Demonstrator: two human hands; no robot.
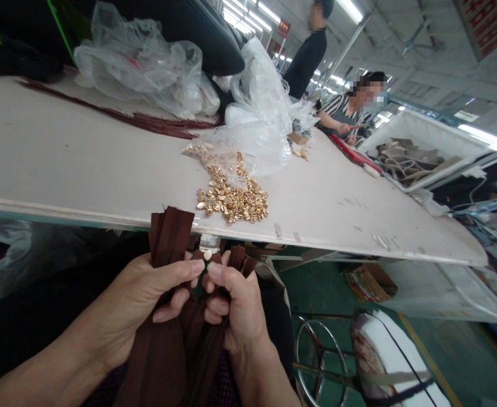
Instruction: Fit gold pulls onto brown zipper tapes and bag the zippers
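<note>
Left hand [147, 294] at 7 o'clock, closed around a bunch of brown zipper tapes [170, 237], thumb pressed forward. Right hand [235, 305] just right of it, fingers curled shut on the other tapes, pinching what looks like a small gold slider [207, 255] at the tips, hard to confirm. To do well: keep tape ends aligned and taut. Gold slider pile [231, 200] on table [62, 158] at 12 o'clock.

Bare table [62, 152] on the left; gold sliders [231, 198] near the edge, bags [257, 121] beyond, probably blocking far reach.
</note>
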